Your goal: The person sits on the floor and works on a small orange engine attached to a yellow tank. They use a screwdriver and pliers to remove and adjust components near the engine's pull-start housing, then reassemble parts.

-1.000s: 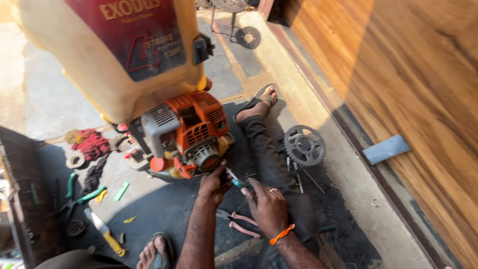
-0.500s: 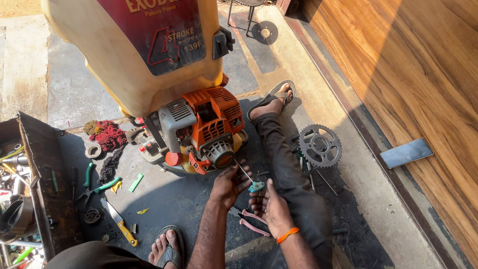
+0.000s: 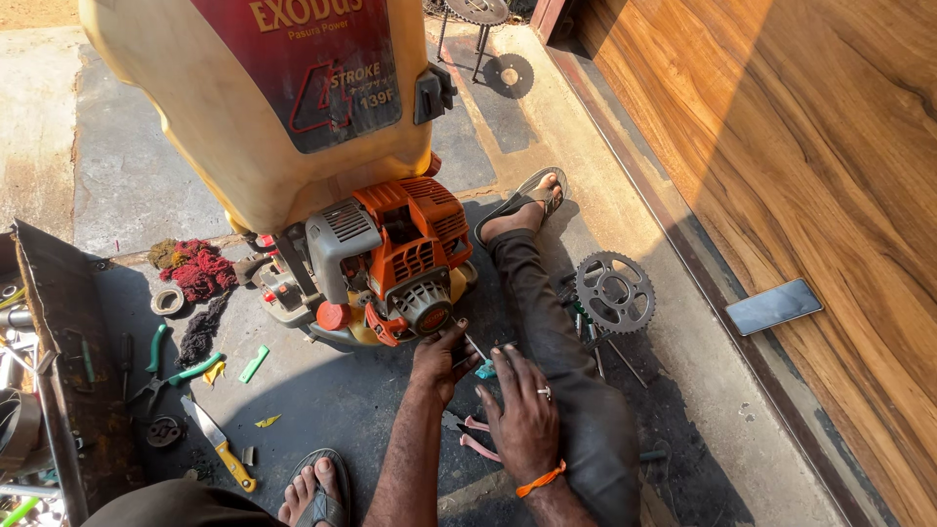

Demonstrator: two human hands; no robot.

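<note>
A yellow backpack sprayer tank [image 3: 224,117] stands over its orange and grey small engine [image 3: 390,259] on the ground. My left hand [image 3: 441,356] rests just below the engine's round starter housing, fingers curled around a thin metal tool whose tip points right. My right hand [image 3: 522,410], with a ring and an orange wristband, lies flat and spread beside it, fingertips by a small teal-handled piece [image 3: 485,370]. Pink-handled pliers [image 3: 473,441] lie partly under my right hand. My dark-trousered leg [image 3: 547,322] stretches toward a sandalled foot [image 3: 522,210].
A toothed sprocket [image 3: 614,291] lies right of my leg, a phone [image 3: 773,305] by the wooden wall. Left of the engine are red cloth [image 3: 200,270], green-handled pliers [image 3: 161,366], a yellow-handled knife [image 3: 220,444] and an open metal toolbox [image 3: 49,371].
The view has shifted so the engine and hands sit lower and nearer centre. My right hand has spread flat on the ground near the teal-handled piece; my left hand stays by the engine.
</note>
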